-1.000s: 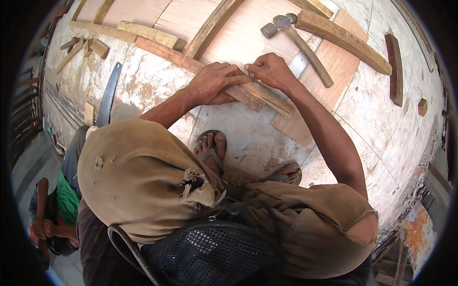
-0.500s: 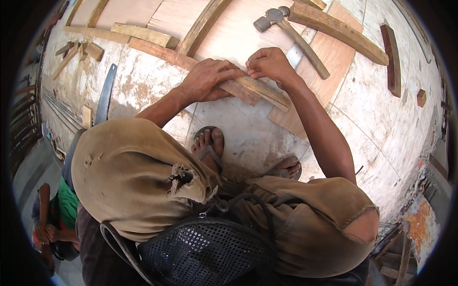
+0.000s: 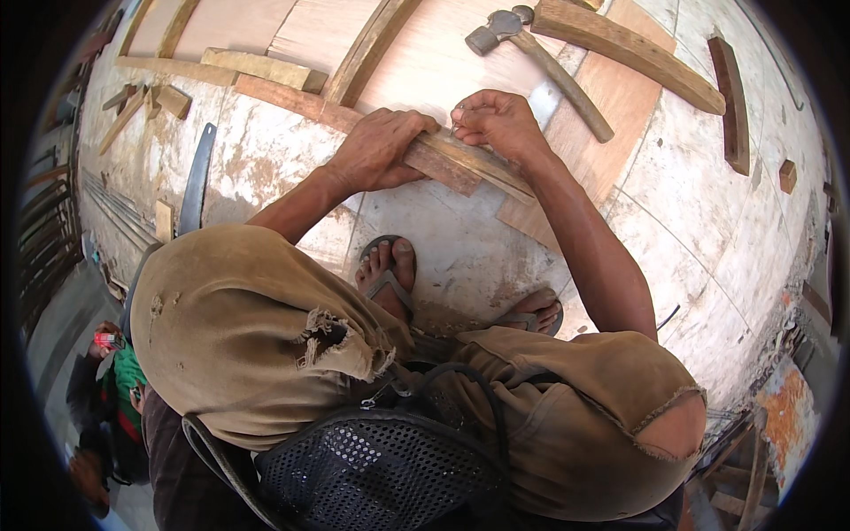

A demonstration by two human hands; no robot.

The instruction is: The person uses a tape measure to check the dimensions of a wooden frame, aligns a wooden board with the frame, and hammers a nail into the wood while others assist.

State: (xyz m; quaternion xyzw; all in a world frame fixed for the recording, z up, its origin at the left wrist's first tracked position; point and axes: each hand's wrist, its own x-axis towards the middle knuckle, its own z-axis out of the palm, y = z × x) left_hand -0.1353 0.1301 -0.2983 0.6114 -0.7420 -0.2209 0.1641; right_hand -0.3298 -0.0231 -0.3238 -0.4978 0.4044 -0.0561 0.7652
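Note:
My left hand [image 3: 379,149] is closed round a reddish wooden batten [image 3: 447,171], part of a frame lying over pale plywood [image 3: 416,66]. A second, lighter wooden strip [image 3: 489,166] lies against this batten, beside my left fingers. Just above the strip, my right hand [image 3: 500,128] pinches what looks like a thin nail [image 3: 454,130] between thumb and fingertips; its tip is too small to make out. A ball-peen hammer [image 3: 565,87] with a wooden handle rests beyond my right hand on the plywood.
A handsaw blade [image 3: 197,180] lies at the left near wood offcuts [image 3: 168,100] and metal rods [image 3: 124,212]. Loose wooden bars [image 3: 633,57] and a dark plank [image 3: 731,106] are at the right. Another person [image 3: 119,389] sits at the lower left.
My left fingers have drawn back from the right fingertips, and the thin nail now shows in my right pinch. The other person's hands have moved apart, one now holding a small red thing.

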